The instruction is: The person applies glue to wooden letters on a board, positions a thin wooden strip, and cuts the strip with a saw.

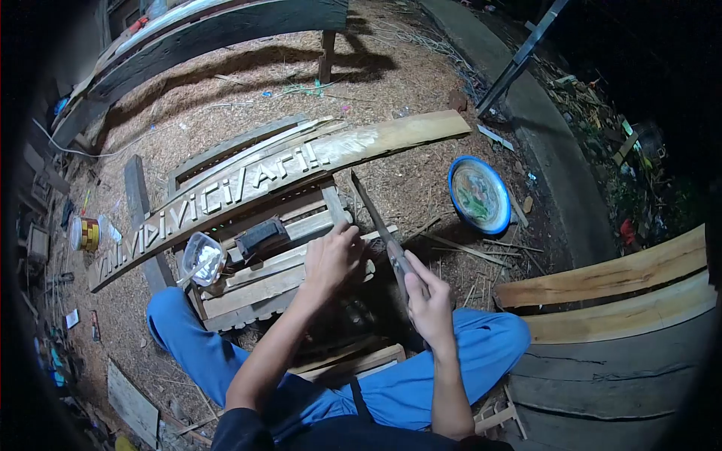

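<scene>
My right hand is wrapped round the handle of a long knife like a machete, its dark narrow blade pointing up and away to the left. Left of it, my left hand is closed above the wooden slats; whatever its fingers grip is hidden. Beyond both hands lies a long curved wooden board with pale raised letters along it. Beside my knee a clear plastic tub holds white pieces. A dark block rests on the slats.
A blue-rimmed round tray lies on the shavings-covered ground to the right. Pale planks extend at the lower right. A wooden bench stands at the back, and a yellow-labelled bucket sits at the far left.
</scene>
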A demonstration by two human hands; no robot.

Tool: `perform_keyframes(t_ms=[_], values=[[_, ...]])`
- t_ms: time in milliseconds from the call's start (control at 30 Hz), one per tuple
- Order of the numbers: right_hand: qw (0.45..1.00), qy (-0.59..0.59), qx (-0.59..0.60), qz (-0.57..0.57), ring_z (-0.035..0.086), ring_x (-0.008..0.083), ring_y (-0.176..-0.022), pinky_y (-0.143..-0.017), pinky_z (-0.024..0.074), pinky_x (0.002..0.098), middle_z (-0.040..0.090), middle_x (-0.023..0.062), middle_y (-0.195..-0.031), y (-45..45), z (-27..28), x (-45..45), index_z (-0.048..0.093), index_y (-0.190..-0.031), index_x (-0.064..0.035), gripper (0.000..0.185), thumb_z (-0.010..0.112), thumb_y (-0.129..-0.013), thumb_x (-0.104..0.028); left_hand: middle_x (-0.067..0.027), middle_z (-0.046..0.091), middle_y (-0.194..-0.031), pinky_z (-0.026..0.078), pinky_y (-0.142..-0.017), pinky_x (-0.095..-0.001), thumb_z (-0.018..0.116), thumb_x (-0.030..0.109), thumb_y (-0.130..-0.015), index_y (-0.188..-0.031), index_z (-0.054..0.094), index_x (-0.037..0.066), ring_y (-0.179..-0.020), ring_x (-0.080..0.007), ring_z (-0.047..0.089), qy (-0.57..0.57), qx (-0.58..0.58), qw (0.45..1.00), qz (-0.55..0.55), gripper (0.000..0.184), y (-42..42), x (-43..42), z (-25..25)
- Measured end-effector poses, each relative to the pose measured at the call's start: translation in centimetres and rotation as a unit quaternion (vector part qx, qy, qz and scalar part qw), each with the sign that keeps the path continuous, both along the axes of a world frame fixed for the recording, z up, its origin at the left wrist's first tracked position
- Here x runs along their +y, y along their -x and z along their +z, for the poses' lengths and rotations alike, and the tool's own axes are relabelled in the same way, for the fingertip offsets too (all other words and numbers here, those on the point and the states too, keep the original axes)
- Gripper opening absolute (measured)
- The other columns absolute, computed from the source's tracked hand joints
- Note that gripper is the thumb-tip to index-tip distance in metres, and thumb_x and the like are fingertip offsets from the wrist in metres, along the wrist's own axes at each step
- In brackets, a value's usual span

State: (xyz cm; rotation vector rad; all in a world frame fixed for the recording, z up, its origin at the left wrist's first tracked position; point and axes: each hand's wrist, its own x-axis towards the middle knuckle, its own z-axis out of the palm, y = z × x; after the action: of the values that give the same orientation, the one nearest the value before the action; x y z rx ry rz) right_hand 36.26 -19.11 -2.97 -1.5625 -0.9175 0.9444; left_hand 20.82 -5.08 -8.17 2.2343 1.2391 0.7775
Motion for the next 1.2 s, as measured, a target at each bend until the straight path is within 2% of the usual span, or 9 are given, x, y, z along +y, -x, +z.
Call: perform_keyframes(t_ms=[100,300,500,733,800,867,900,1067,1200], values=[[0.998,-0.013,-0.057,-0.007,0.063,0.0243,-0.126,-0.107,0.047,0.0333,0.067,0.0229,-0.134,0.1,-0.7,1.6,0.058,-0.138,0.0086,0.041,0.057,-0.105,-0.016,-0.0143,0.061,-0.094,0.049,-0.067,-0.0515,0.073,0.026,-0.089,-0.09,0.064,0.008,-0.081,-0.0426,0.065,-0.008,0.012,0.999,-0.031,0.021,0.5,0.8,-0.1],[0.998,-0.026,-0.058,0.002,0.064,0.0245,-0.125,-0.107,0.0473,0.0337,0.067,0.0229,-0.134,0.4,-0.7,1.1,0.058,-0.138,0.0087,0.041,0.057,-0.105,-0.016,-0.0131,0.062,-0.097,0.05,-0.065,-0.0496,0.074,0.023,-0.086,-0.101,0.067,0.01,-0.081,-0.0407,0.067,-0.027,0.026,0.998,-0.057,0.021,1.7,0.8,0.1],[0.999,-0.022,-0.032,0.011,0.064,0.0216,-0.124,-0.106,0.0477,0.0326,0.067,0.0215,-0.135,1.0,-0.4,1.2,0.058,-0.139,0.0085,0.041,0.057,-0.106,-0.014,-0.0099,0.064,-0.1,0.051,-0.065,-0.0489,0.078,0.02,-0.081,-0.101,0.066,0.012,-0.081,-0.0389,0.067,-0.015,0.064,0.997,-0.032,0.024,2.8,0.5,0.2],[0.998,-0.041,-0.049,0.012,0.062,0.0202,-0.125,-0.105,0.0476,0.0311,0.065,0.0214,-0.138,1.2,-0.6,0.3,0.055,-0.142,0.0086,0.042,0.056,-0.106,-0.013,-0.0114,0.065,-0.101,0.051,-0.068,-0.0498,0.074,0.021,-0.085,-0.1,0.065,0.011,-0.084,-0.0389,0.067,0.008,0.071,0.996,-0.046,0.02,2.9,0.0,1.2],[0.998,-0.038,-0.046,0.015,0.062,0.0201,-0.125,-0.105,0.0474,0.0312,0.064,0.0212,-0.138,1.5,-0.8,1.4,0.054,-0.143,0.0087,0.042,0.056,-0.106,-0.013,-0.0111,0.067,-0.097,0.051,-0.068,-0.0499,0.074,0.02,-0.084,-0.099,0.067,0.012,-0.083,-0.0391,0.068,-0.052,0.056,0.997,-0.017,0.018,2.5,-0.4,0.9],[0.998,-0.042,-0.041,0.017,0.062,0.0201,-0.125,-0.106,0.0472,0.0312,0.064,0.0211,-0.139,1.5,-1.2,1.9,0.054,-0.143,0.0087,0.043,0.056,-0.106,-0.013,-0.011,0.068,-0.093,0.051,-0.068,-0.0508,0.073,0.022,-0.087,-0.1,0.068,0.014,-0.081,-0.0395,0.068,0.011,0.096,0.995,-0.026,0.016,2.4,0.2,1.3],[0.999,-0.035,-0.02,0.01,0.062,0.0201,-0.125,-0.106,0.0472,0.0314,0.064,0.0211,-0.138,1.3,-1.5,1.5,0.054,-0.143,0.0089,0.043,0.056,-0.106,-0.013,-0.0141,0.071,-0.092,0.051,-0.068,-0.0519,0.072,0.024,-0.086,-0.114,0.071,0.016,-0.081,-0.039,0.07,-0.003,0.081,0.996,-0.033,0.028,2.7,0.4,1.0],[0.997,-0.044,-0.06,0.02,0.062,0.0212,-0.126,-0.106,0.0474,0.0319,0.064,0.021,-0.139,1.1,-1.5,0.8,0.053,-0.144,0.0088,0.043,0.054,-0.106,-0.014,-0.0144,0.074,-0.095,0.054,-0.069,-0.0503,0.072,0.023,-0.086,-0.114,0.073,0.014,-0.083,-0.0379,0.072,0.053,0.125,0.99,-0.049,0.029,2.5,0.4,1.4],[0.995,-0.045,-0.086,0.019,0.062,0.0216,-0.126,-0.107,0.0476,0.0329,0.065,0.0219,-0.137,1.0,-1.4,3.1,0.055,-0.141,0.0095,0.042,0.056,-0.106,-0.014,-0.0147,0.073,-0.093,0.054,-0.066,-0.0496,0.071,0.021,-0.086,-0.114,0.073,0.013,-0.078,-0.0377,0.072,0.007,0.11,0.993,-0.041,0.029,2.2,0.3,0.9]])
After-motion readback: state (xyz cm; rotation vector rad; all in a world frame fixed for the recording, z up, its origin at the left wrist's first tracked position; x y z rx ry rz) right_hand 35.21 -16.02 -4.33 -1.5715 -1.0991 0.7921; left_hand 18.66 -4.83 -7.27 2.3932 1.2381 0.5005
